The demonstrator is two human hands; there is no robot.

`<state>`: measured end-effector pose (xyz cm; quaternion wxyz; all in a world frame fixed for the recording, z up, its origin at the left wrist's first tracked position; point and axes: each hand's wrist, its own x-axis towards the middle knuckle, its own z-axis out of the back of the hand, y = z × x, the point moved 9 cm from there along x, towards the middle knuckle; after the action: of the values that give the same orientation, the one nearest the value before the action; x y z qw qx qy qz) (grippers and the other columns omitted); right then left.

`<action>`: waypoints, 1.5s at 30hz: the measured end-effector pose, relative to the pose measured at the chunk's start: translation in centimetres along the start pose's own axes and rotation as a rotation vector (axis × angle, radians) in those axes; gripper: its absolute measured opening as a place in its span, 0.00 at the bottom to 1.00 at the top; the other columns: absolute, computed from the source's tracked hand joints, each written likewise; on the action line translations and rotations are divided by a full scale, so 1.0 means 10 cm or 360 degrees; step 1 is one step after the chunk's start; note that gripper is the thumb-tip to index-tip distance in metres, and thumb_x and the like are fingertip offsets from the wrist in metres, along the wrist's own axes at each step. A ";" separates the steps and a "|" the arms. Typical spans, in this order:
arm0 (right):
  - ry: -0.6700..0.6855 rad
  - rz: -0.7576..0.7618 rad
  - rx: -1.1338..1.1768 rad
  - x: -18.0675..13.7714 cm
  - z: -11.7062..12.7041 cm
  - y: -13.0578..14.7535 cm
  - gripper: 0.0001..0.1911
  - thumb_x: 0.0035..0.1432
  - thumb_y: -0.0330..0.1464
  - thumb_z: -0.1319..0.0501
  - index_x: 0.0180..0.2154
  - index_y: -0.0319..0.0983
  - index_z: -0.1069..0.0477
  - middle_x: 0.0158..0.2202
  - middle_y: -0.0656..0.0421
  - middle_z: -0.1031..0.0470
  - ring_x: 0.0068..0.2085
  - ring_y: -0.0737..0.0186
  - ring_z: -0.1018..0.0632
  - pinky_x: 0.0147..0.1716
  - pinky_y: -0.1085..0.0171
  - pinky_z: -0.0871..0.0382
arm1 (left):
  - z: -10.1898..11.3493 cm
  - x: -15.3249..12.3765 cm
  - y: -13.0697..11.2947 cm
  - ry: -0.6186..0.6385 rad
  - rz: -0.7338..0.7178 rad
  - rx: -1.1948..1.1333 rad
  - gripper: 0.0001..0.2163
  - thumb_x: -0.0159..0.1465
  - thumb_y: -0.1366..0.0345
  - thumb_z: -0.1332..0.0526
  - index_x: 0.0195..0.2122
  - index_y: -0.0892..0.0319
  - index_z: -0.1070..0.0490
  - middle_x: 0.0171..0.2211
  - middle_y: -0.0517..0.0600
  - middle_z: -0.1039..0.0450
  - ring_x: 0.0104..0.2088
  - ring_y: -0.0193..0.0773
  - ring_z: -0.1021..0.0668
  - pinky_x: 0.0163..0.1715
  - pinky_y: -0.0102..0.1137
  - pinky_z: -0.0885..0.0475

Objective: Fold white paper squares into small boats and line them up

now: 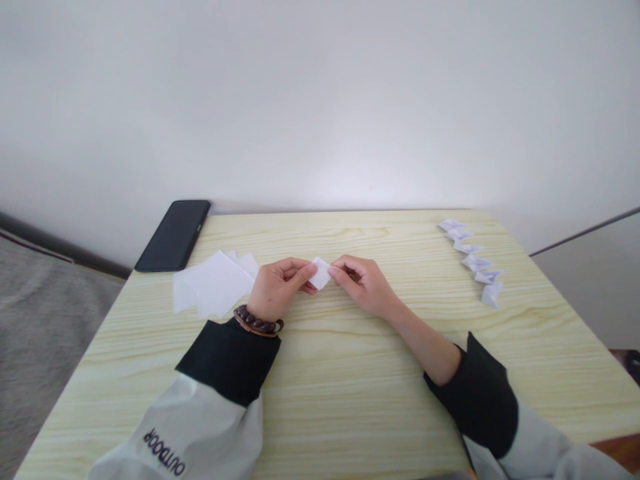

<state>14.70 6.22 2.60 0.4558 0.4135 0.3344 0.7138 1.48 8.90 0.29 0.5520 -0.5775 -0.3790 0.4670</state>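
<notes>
A small folded piece of white paper (pixel 321 273) is held low over the wooden table (pixel 350 373), between both hands. My left hand (pixel 278 289) pinches its left side with fingers curled; a dark bead bracelet (pixel 257 323) circles that wrist. My right hand (pixel 363 283) pinches the right side of the same paper with thumb and forefinger. Both hands rest near the middle of the table.
A loose stack of white paper squares (pixel 215 283) lies left of my left hand. A black phone (pixel 175 235) sits at the table's far left corner. Several folded paper pieces (pixel 475 262) form a row at the far right. A white wall stands behind.
</notes>
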 end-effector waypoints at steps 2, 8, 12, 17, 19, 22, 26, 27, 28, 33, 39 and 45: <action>-0.0027 -0.0035 0.0034 0.00 0.01 -0.04 0.13 0.61 0.36 0.47 0.29 0.36 0.32 0.22 0.63 0.35 0.23 0.71 0.36 0.23 0.70 0.43 | -0.01 0.01 0.01 0.0012 0.0005 -0.0064 0.20 0.48 0.52 0.33 0.32 0.64 0.29 0.23 0.50 0.23 0.21 0.35 0.23 0.26 0.31 0.24; -0.0002 -0.0069 0.0007 0.01 0.00 -0.06 0.14 0.60 0.37 0.46 0.27 0.36 0.31 0.23 0.62 0.31 0.22 0.72 0.36 0.23 0.70 0.43 | -0.07 0.01 -0.02 0.0103 -0.0074 -0.0081 0.20 0.48 0.52 0.32 0.32 0.64 0.30 0.25 0.49 0.24 0.23 0.33 0.24 0.27 0.29 0.25; 0.0018 -0.0033 0.0004 0.01 -0.01 -0.01 0.13 0.61 0.37 0.47 0.29 0.36 0.31 0.23 0.61 0.33 0.24 0.71 0.35 0.23 0.70 0.43 | -0.08 0.01 -0.04 0.0123 -0.0098 0.0005 0.18 0.51 0.52 0.34 0.32 0.64 0.29 0.25 0.49 0.25 0.23 0.33 0.24 0.26 0.29 0.25; -0.0031 0.0015 -0.0049 0.01 0.02 0.03 0.10 0.60 0.34 0.45 0.29 0.36 0.31 0.22 0.62 0.35 0.22 0.71 0.37 0.22 0.70 0.45 | -0.09 -0.01 -0.07 0.0175 -0.0130 0.0122 0.17 0.53 0.52 0.36 0.31 0.64 0.27 0.23 0.49 0.25 0.23 0.34 0.24 0.26 0.28 0.26; -0.0025 0.0059 -0.0079 0.01 0.02 0.06 0.10 0.60 0.34 0.45 0.28 0.36 0.31 0.23 0.62 0.34 0.23 0.71 0.36 0.23 0.70 0.44 | -0.07 -0.02 -0.10 0.0140 -0.0144 0.0183 0.16 0.54 0.52 0.38 0.28 0.63 0.27 0.21 0.49 0.25 0.22 0.34 0.24 0.25 0.28 0.26; -0.0003 0.0079 -0.0079 0.01 0.01 0.07 0.11 0.60 0.34 0.46 0.28 0.37 0.30 0.24 0.61 0.32 0.25 0.70 0.34 0.25 0.69 0.42 | -0.04 -0.03 -0.13 0.0056 -0.0129 0.0283 0.15 0.55 0.53 0.39 0.24 0.62 0.27 0.18 0.48 0.26 0.21 0.36 0.24 0.25 0.29 0.26; 0.0012 -0.0032 -0.0026 0.01 0.00 0.00 0.12 0.60 0.36 0.45 0.27 0.37 0.32 0.22 0.63 0.35 0.22 0.71 0.37 0.22 0.70 0.45 | -0.05 -0.03 -0.11 0.0036 -0.0074 0.0261 0.16 0.52 0.51 0.38 0.24 0.62 0.27 0.19 0.49 0.26 0.21 0.36 0.24 0.24 0.29 0.26; 0.0008 -0.0065 -0.0018 0.00 0.00 -0.02 0.12 0.59 0.36 0.45 0.26 0.37 0.33 0.20 0.63 0.36 0.21 0.72 0.38 0.21 0.70 0.46 | -0.06 -0.03 -0.10 0.0043 -0.0070 0.0233 0.17 0.52 0.51 0.37 0.25 0.62 0.27 0.19 0.49 0.25 0.21 0.36 0.24 0.24 0.29 0.26; 0.0006 -0.0086 -0.0016 0.00 0.00 -0.03 0.12 0.59 0.36 0.44 0.25 0.37 0.33 0.19 0.64 0.37 0.20 0.72 0.39 0.20 0.70 0.47 | -0.07 -0.03 -0.10 0.0051 -0.0072 0.0201 0.17 0.52 0.50 0.37 0.26 0.62 0.27 0.20 0.49 0.25 0.21 0.35 0.24 0.24 0.29 0.26; 0.0082 0.0052 -0.0073 0.00 -0.04 0.05 0.10 0.58 0.33 0.44 0.26 0.36 0.31 0.20 0.63 0.35 0.21 0.72 0.37 0.21 0.70 0.45 | -0.08 -0.03 -0.07 0.0070 -0.0126 0.0111 0.17 0.51 0.52 0.35 0.31 0.63 0.27 0.25 0.49 0.25 0.24 0.34 0.25 0.22 0.27 0.27; 0.0136 0.0167 -0.0129 0.01 -0.08 0.13 0.11 0.59 0.33 0.45 0.28 0.36 0.30 0.23 0.61 0.32 0.24 0.71 0.34 0.25 0.70 0.43 | -0.05 -0.03 -0.11 0.0044 -0.0232 0.0139 0.14 0.52 0.55 0.35 0.28 0.64 0.26 0.25 0.49 0.25 0.25 0.34 0.25 0.28 0.28 0.26; 0.0013 0.0013 -0.0043 0.01 -0.01 0.04 0.12 0.60 0.36 0.46 0.28 0.37 0.32 0.21 0.63 0.35 0.22 0.71 0.37 0.22 0.70 0.44 | -0.04 -0.01 -0.06 0.0005 -0.0141 0.0002 0.18 0.50 0.53 0.34 0.34 0.64 0.28 0.29 0.51 0.24 0.26 0.35 0.24 0.23 0.29 0.25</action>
<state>14.45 6.18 2.93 0.4570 0.4058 0.3248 0.7218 1.90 8.72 0.85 0.5731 -0.5605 -0.4029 0.4416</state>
